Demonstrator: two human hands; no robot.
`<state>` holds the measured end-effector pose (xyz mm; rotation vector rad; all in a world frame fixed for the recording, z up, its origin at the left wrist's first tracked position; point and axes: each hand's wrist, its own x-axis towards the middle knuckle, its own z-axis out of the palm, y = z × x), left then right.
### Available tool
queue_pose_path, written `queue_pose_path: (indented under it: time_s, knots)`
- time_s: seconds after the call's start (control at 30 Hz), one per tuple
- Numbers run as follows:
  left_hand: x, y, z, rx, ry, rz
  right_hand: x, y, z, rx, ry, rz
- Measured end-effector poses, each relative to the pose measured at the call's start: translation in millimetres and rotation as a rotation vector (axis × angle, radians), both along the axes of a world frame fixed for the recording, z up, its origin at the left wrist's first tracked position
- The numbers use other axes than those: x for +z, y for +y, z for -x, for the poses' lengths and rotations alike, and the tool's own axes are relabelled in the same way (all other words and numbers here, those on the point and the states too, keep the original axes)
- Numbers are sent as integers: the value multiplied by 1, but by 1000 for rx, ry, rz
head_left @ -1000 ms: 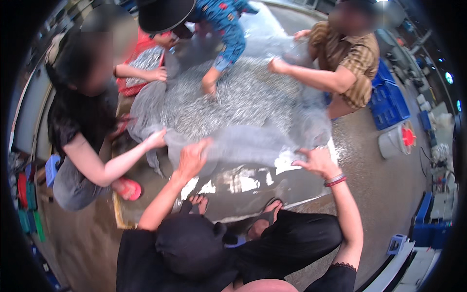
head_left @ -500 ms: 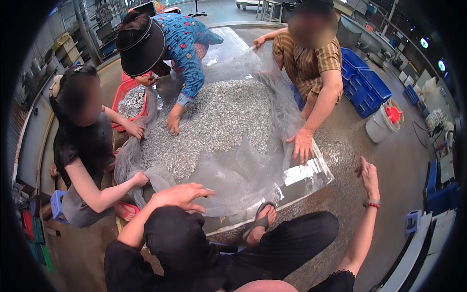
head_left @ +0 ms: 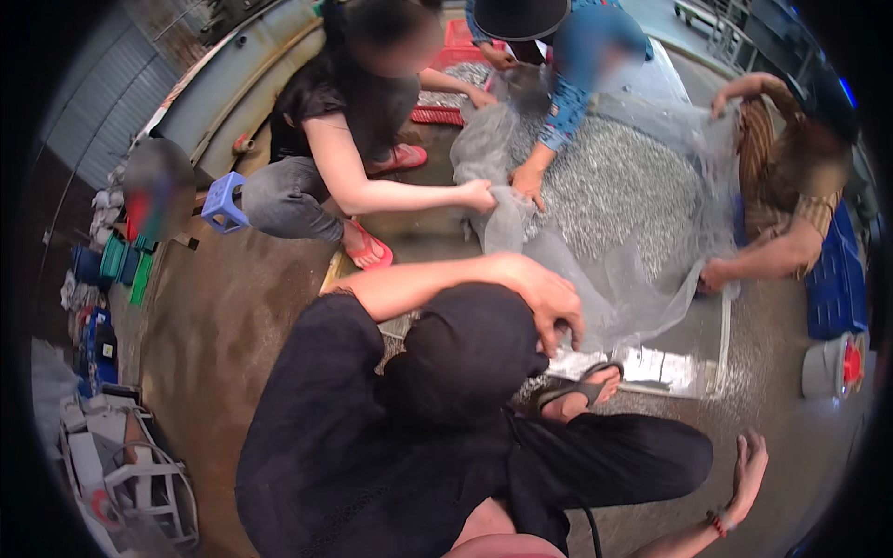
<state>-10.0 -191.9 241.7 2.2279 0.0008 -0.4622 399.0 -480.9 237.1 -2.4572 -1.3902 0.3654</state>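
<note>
My left hand (head_left: 551, 305) is beyond my black-clad left knee, near the close edge of a sheer grey net (head_left: 642, 321). Its fingers bend loosely downward with a gap at the thumb, and nothing shows in them. On the net lies a wide heap of tiny silvery pieces that look like small fish (head_left: 623, 191). Off to the right, my right hand (head_left: 748, 470), with a red bracelet at the wrist, hangs over the floor with fingers stretched, holding nothing. A white-edged flat panel (head_left: 665, 370) lies beneath the net, beside my sandalled foot (head_left: 581, 395).
Three people crouch around the net: one in black at the left, one in a blue patterned top (head_left: 569, 102), one in brown checks (head_left: 777, 209). Red baskets (head_left: 437, 113), a blue stool (head_left: 224, 203), blue crates (head_left: 834, 279) and a white bucket (head_left: 823, 367) stand around.
The view has swung left. My left hand has gone from flat above the net to bent fingers near its edge. The checked-shirt person's near hand has closed on the net's edge.
</note>
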Motion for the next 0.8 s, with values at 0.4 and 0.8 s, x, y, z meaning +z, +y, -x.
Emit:
queue_pose_path:
  time_s: [0.4, 0.8]
  knots:
    - [-111, 32, -48, 389, -139, -67, -23, 81, 132, 186, 857, -806]
    - [-89, 5, -36, 567, -303, -4, -19, 110, 152, 114, 556, -670]
